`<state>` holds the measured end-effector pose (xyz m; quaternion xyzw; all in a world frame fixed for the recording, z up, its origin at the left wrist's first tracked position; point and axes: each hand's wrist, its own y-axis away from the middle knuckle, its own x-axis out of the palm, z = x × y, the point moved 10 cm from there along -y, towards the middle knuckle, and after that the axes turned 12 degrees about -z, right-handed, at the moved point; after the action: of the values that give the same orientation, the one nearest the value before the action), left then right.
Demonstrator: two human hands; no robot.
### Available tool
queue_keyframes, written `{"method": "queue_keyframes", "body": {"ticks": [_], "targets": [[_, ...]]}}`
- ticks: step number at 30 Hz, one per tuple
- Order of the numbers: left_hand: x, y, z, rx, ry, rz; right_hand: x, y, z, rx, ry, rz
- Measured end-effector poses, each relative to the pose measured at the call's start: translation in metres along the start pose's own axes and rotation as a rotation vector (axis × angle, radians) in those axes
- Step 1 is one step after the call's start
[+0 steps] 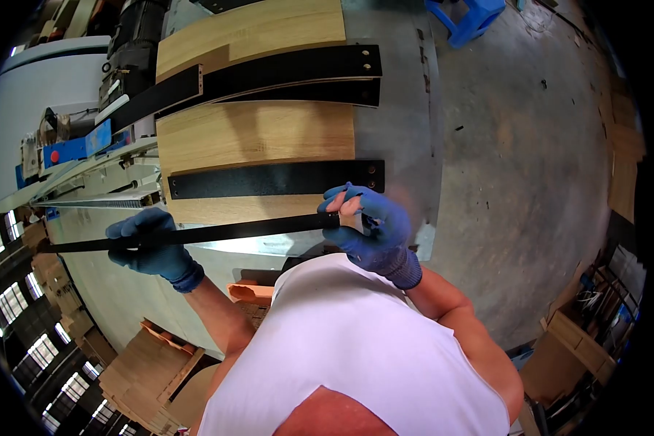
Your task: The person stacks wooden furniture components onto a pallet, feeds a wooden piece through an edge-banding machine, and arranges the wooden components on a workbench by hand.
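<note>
a long thin black strip [254, 229] runs across the middle left of the frame, held in both hands. the left hand [149, 243] is wrapped around it, a bit in from its left end. the right hand [370, 229] has its fingers curled on the other end, and bare skin shows at some of the tips. holding it in two spots like this probably stops such a long piece from tipping. just above, a flat black board [269, 179] lies on a pale wooden panel [261, 131], its right end poking past the wood, maybe so it is easy to grab. higher up, black planks [291, 69] overlap, perhaps to save room.
</note>
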<state>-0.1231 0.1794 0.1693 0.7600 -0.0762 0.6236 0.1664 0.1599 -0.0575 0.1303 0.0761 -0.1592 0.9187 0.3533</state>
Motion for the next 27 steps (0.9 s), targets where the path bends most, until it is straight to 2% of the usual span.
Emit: {"method": "queue_keyframes", "body": {"ticks": [3,6,7,10,13,18,20,21,22,24,25,27], "targets": [[0.009,0.004,0.008,-0.154,0.145,0.012,0.000,-0.003,0.003,0.011,0.006,0.055],[0.030,0.006,0.004,-0.032,0.035,0.107,-0.001,-0.003,0.005,0.004,-0.014,0.047],[0.037,0.007,0.011,-0.120,0.138,0.128,-0.001,-0.003,0.006,-0.002,-0.026,0.029],[0.050,0.005,0.018,-0.054,-0.005,0.164,-0.001,-0.005,0.000,-0.007,-0.035,0.054],[0.048,0.001,0.012,-0.088,0.020,0.185,-0.002,-0.005,-0.006,0.021,-0.063,0.010],[0.030,-0.007,-0.011,0.084,-0.042,0.115,0.000,-0.009,-0.006,-0.010,0.048,-0.004],[0.019,-0.011,-0.014,0.146,-0.182,0.035,0.007,-0.014,-0.008,-0.012,0.096,0.024],[0.003,-0.012,-0.023,0.209,-0.137,-0.062,0.010,-0.020,-0.010,-0.011,0.156,0.036],[0.002,-0.017,-0.022,0.174,-0.155,-0.002,0.015,-0.025,-0.014,0.012,0.199,0.094],[-0.015,-0.022,-0.038,0.214,-0.243,-0.014,0.021,-0.036,-0.025,0.051,0.290,0.208],[-0.023,-0.026,-0.044,0.208,-0.251,-0.026,0.024,-0.043,-0.037,0.148,0.243,0.244],[-0.038,-0.033,-0.052,0.196,-0.268,-0.050,0.019,-0.066,-0.067,0.356,0.218,0.141]]}}
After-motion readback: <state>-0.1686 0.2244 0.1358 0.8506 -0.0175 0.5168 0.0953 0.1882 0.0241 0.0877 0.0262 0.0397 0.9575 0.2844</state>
